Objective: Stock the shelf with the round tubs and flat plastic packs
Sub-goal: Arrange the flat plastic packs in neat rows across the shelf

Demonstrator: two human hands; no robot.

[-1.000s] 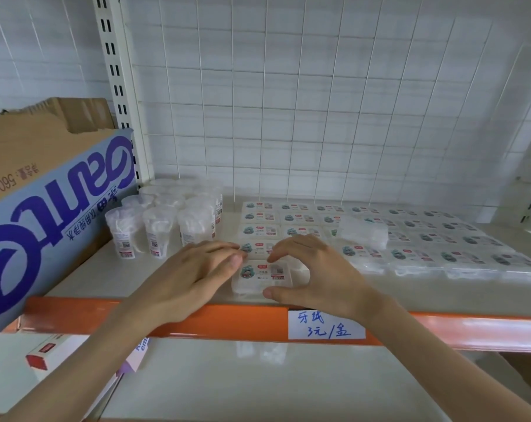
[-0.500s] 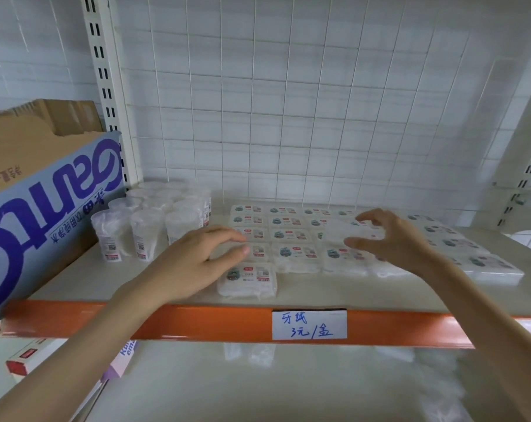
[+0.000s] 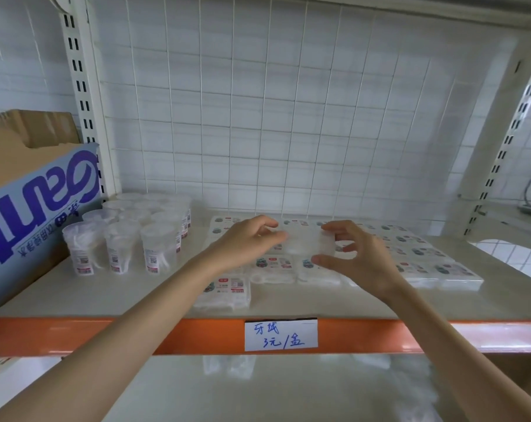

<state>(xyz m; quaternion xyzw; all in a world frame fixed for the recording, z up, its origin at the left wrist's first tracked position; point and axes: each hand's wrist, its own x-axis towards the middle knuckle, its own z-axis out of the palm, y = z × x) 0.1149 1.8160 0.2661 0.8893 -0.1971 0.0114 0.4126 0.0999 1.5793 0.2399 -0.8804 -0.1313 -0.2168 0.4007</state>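
A clear flat plastic pack (image 3: 305, 242) hangs above the shelf, held between both hands. My left hand (image 3: 246, 243) pinches its left end and my right hand (image 3: 354, 257) grips its right end with thumb and fingers. Under it, several flat packs (image 3: 422, 263) lie in rows on the shelf. One more flat pack (image 3: 224, 292) lies alone near the front edge. Several round tubs (image 3: 121, 242) stand upright in a cluster at the left.
A blue and brown cardboard box (image 3: 36, 202) stands at the shelf's left end beside the tubs. The orange shelf front (image 3: 106, 335) carries a handwritten price label (image 3: 281, 335). A white wire grid (image 3: 273, 117) backs the shelf. Bare shelf board (image 3: 364, 303) shows at front right.
My right hand lifted a flat pack from the right rows and brought it to the middle. My left hand left the front pack, rose, and took the lifted pack's other end.
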